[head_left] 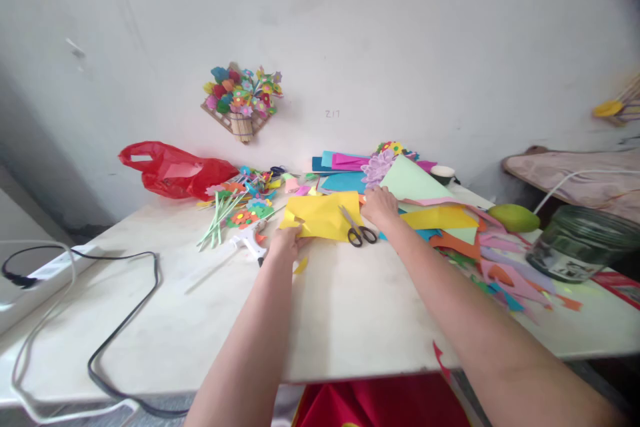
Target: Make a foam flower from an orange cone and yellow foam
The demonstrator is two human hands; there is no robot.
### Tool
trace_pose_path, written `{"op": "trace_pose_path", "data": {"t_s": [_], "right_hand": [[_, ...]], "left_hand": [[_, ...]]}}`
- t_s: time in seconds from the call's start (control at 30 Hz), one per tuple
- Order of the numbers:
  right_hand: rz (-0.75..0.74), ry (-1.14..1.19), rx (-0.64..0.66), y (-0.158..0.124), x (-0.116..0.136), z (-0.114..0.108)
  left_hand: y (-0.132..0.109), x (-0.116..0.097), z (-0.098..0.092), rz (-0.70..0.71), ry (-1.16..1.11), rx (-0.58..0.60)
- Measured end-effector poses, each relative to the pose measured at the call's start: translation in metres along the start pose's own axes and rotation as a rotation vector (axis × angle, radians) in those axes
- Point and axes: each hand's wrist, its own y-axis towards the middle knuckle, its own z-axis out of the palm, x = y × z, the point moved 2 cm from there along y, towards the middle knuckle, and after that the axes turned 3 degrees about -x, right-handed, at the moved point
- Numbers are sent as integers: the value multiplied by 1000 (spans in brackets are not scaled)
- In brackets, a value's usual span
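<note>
A yellow craft sheet (320,210) lies on the table in front of me, with a small cut-out near its left end. My left hand (286,243) is closed on the sheet's lower left corner, thumb on top. At the right edge of the same sheet is my right hand (381,207), its fingers curled and pressed to the edge, the fingertips partly hidden. Scissors (357,230) with black handles rest on the sheet between both hands, blades slightly apart. A yellow scrap (301,265) lies by my left wrist. Just left of that hand is a white glue gun (247,239).
Green-white stems (217,220) and foam flowers (245,217) lie left, before a red plastic bag (175,170). Coloured sheets (415,180) and scraps (505,273) cover the right side, beside a glass jar (583,243) and a green fruit (514,218). A black cable (155,273) loops at left.
</note>
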Motion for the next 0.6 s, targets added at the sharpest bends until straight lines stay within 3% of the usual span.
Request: {"op": "trace_pose_path", "data": {"t_s": [0.13, 0.23, 0.43, 0.6], "right_hand": [[13, -55, 231, 19, -7, 20], [44, -48, 316, 26, -10, 31], [94, -55, 274, 30, -11, 36], [125, -1, 178, 29, -9, 22]], "left_hand": [[-4, -5, -3, -39, 64, 7], [-10, -12, -6, -107, 107, 24], [-7, -16, -12, -75, 167, -32], [4, -13, -19, -3, 335, -42]]}}
